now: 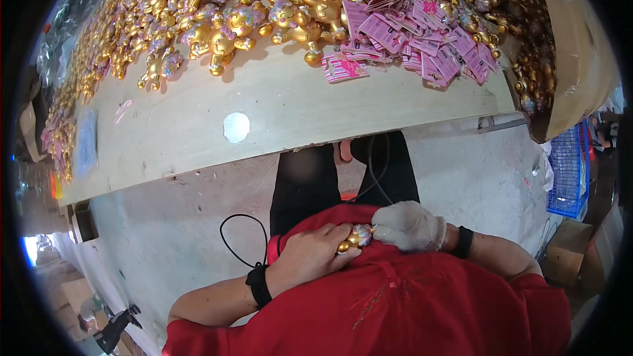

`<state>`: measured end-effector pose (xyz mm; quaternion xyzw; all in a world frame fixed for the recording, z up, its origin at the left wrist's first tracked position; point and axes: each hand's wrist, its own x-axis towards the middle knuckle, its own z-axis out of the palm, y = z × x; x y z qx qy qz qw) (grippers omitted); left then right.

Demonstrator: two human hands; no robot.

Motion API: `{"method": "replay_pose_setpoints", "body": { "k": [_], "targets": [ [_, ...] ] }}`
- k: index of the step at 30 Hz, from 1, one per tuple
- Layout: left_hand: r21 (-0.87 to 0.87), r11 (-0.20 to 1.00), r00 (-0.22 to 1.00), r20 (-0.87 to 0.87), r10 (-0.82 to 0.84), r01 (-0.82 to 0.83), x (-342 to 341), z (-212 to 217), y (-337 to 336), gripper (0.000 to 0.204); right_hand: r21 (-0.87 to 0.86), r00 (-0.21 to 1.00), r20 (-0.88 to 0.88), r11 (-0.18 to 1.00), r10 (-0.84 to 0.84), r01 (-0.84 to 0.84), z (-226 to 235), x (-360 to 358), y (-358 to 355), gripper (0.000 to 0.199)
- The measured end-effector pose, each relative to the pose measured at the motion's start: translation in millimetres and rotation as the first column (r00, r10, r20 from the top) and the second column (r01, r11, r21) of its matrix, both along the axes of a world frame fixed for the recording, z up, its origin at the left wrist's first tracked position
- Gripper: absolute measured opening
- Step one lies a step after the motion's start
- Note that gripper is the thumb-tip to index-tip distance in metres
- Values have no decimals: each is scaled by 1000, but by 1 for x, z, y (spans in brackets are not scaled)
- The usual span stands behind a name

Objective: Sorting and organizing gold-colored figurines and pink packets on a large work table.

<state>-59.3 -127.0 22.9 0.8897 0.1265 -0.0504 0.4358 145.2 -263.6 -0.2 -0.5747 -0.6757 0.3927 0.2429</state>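
From my remote feed: one gold figurine (pixel 357 237) lies in the left hand (pixel 315 249), bare, fingers curled round it, its flowered end toward the right. The right hand (pixel 410 226), in a white glove, sits just beside, fingertips bent in at that end; whether they grip, I cannot tell. Beyond both hands, the table (pixel 178 135) bears gold figurines (pixel 227 33) heaped too deep to count and, ahead of the right hand, a pile of pink cards (pixel 428 43), overlapping, likewise uncountable. Past the right hand, one large carton (pixel 580 53) with more gold figurines inside; below that, one blue basket (pixel 568 175), contents unclear to me; nearer, a small cardboard box (pixel 568 247), inside not readable.
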Motion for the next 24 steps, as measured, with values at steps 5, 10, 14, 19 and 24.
{"method": "replay_pose_setpoints", "body": {
  "k": [5,10,14,19,24],
  "targets": [
    [17,1000,999,-43,6,-6,0,0,-1,48,-14,999,24,999,-30,30,-5,-3,-3,19],
    [-38,999,1000,13,10,-10,-2,-5,4,44,-228,977,-159,968,-140,102,3,0,-5,19],
    [-32,999,1000,9,-1,1,-2,-5,6,44,-93,999,-14,995,-28,27,3,3,0,19],
    [-14,998,998,-28,-58,57,-1,1,11,47,-227,963,-217,968,-158,107,8,1,-1,16],
    [-2,996,995,-29,-94,94,0,1,11,46,-110,995,-83,993,-56,47,0,1,-4,18]
  ]
}}
